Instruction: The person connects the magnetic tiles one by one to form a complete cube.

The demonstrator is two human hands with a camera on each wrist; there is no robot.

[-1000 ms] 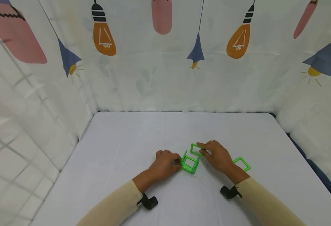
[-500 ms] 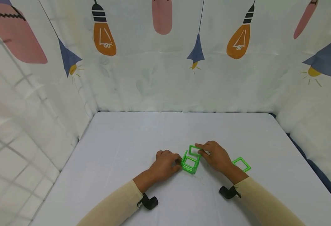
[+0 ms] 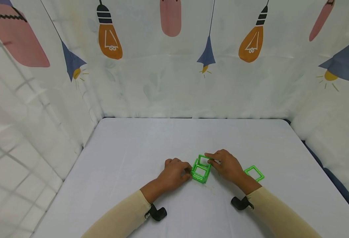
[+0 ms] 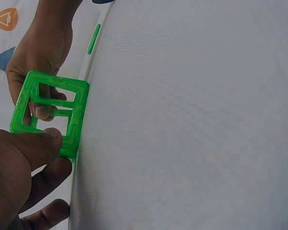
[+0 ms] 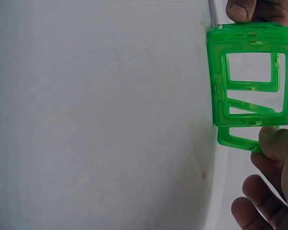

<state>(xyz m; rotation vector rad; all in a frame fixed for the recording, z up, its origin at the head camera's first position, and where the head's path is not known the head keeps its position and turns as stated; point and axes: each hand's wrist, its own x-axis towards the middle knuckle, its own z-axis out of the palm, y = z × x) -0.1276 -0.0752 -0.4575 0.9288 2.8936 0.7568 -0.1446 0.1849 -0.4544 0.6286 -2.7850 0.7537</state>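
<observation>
Several green see-through square magnetic tiles stand joined as a small box near the table's middle. My left hand grips the box at its left side; in the left wrist view its thumb lies over the lower edge of a square tile. From the right, my right hand pinches another square magnetic tile between thumb and fingers, holding it upright at the box's far side. The held tile's edge overlaps the box in the head view.
A loose green square tile lies flat on the white table, beyond the right wrist and partly hidden by it. A patterned cloth wall rises behind the table's far edge.
My right hand has brought its tile slightly left and nearer, closing the gap to the box's far side. My left hand and the box have hardly moved.
</observation>
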